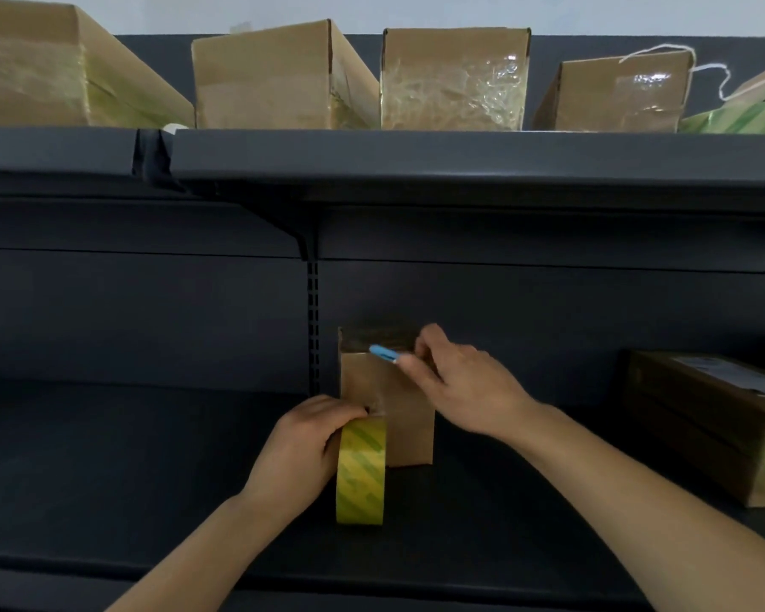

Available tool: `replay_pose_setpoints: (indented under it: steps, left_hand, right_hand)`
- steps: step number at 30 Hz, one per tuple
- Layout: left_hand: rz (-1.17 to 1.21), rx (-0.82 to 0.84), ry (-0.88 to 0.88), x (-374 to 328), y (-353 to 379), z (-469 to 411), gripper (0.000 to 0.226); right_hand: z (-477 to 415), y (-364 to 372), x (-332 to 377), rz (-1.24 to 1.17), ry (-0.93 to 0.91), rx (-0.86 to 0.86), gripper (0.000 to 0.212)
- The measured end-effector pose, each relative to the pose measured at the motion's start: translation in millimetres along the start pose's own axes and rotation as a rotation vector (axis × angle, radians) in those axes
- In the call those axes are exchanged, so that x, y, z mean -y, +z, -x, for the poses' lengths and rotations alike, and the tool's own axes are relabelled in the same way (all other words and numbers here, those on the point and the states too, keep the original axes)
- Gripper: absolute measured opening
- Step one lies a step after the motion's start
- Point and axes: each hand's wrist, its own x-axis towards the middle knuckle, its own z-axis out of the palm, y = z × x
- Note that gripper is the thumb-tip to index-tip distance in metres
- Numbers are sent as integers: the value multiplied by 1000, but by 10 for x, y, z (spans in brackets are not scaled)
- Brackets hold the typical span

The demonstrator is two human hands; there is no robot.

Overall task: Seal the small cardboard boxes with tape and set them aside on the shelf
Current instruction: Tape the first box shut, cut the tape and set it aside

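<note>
Dark grey metal shelves [151, 457] fill the view, and the person works on the lower one. Nearest to us, the left hand [301, 452] has its grip closed around a yellow-and-green striped roll of tape [362, 472], which stands on its edge on the shelf. The roll touches the front of a small tall brown cardboard box [398, 417] that stands upright just behind it. The right hand [464, 386] is at the top of the box, with its grip pinched on a little blue cutter [384, 353] that points left over the top edge. It looks like tape is being cut there, so this box is likely almost sealed, but it is not set aside yet.

Off to the right lies a dark brown box with tape [703, 417]. Farther up, on the top shelf [460, 156], a row of taped brown boxes [453, 81] sits. Those look done.
</note>
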Motion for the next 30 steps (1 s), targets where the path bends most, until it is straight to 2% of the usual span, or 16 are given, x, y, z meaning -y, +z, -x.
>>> replay_pose_setpoints:
  steps: [3, 9, 18, 24, 27, 30]
  left_hand:
    - [-42, 17, -1, 27, 2, 7, 39]
    - [-34, 20, 11, 41, 14, 14, 34]
    - [-12, 13, 4, 30, 3, 13, 30]
    - [0, 50, -15, 79, -9, 31, 47]
    - [39, 53, -39, 87, -27, 41, 52]
    - [75, 49, -57, 88, -31, 40, 54]
  right_hand:
    - [94, -152, -16, 324, -102, 47, 29]
    - [113, -135, 59, 493, -178, 111, 31]
    - [55, -108, 157, 521, -229, 123, 25]
    - [24, -161, 87, 501, -234, 140, 25]
    - [14, -118, -12, 429, -177, 108, 28]
    - [-2, -100, -81, 256, -84, 119, 30]
